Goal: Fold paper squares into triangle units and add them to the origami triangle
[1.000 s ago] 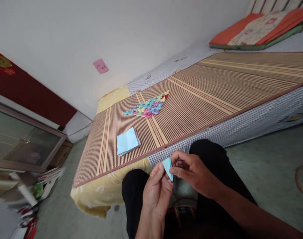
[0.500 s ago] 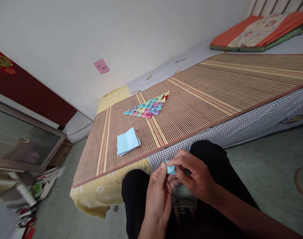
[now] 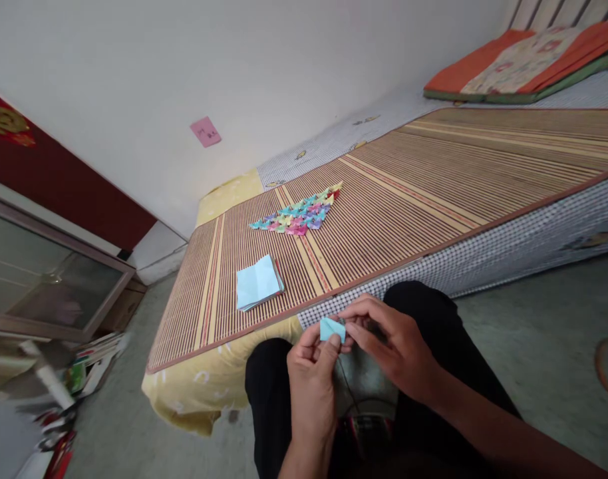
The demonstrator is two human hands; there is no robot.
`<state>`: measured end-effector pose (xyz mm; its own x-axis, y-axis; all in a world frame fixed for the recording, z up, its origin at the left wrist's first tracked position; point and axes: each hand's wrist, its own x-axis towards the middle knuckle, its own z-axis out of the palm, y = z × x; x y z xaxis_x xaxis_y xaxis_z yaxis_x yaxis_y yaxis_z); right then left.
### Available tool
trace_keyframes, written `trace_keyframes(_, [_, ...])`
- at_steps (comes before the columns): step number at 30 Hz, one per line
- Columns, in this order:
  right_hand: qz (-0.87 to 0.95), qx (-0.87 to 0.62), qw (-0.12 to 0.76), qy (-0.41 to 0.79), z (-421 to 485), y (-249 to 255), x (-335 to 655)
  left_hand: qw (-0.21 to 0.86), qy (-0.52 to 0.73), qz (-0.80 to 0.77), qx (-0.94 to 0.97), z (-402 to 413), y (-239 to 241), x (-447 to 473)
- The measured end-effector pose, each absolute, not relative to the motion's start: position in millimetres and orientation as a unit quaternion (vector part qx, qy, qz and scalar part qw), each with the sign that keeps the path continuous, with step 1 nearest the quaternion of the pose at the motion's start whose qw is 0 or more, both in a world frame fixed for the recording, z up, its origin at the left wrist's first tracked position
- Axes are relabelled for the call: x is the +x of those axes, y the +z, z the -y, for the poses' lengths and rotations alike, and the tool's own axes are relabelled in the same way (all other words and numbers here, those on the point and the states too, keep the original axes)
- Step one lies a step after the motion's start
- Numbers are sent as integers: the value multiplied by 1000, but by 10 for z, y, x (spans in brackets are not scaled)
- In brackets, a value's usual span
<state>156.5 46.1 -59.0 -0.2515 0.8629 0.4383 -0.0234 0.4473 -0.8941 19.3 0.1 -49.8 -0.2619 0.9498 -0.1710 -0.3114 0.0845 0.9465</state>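
Note:
Over my lap I hold a small folded light-blue paper (image 3: 330,328), with diagonal creases on its face. My left hand (image 3: 314,366) pinches it from below, the thumb pressed on its lower part. The fingers of my right hand (image 3: 388,339) are closed at the paper's right edge; their tips partly hide behind it. Ahead on the bed mat lies a stack of light-blue paper sheets (image 3: 258,283), the top one creased. Farther back rests a triangular group of folded paper pieces (image 3: 300,211) in several colours.
The striped mat (image 3: 394,193) covers the bed, whose edge is just before my knees. A folded orange and floral quilt (image 3: 523,63) lies at the far right. A pink note (image 3: 205,132) hangs on the wall. A glass-fronted cabinet (image 3: 49,266) stands at left, with clutter below.
The blue paper has moved slightly left and turned, showing a wider face. My left thumb now lies across its lower part, and my right fingers have shifted to its right edge.

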Motion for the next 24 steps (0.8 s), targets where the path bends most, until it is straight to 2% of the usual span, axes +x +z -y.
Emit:
trace_keyframes(3, [655,-318,483,486,-509,-568,1566,481,608,-536,332,11,-533,201])
trace_keyframes(6, [660,-314,468,497,-542,-551,1571,457,613,-537,356,14,-551,201])
trace_keyframes(11, [691,-312,458,464,-541,-535,1566,469,598,-533,372,18,-495,183])
trace_keyframes(19, [759,-283,475,343,-483,-618,1539,451,549,-567,417,40,-353,143])
trace_keyframes(24, [749,-289,467,370,-448,-597,1547,462,541,-560,425,80,-350,125])
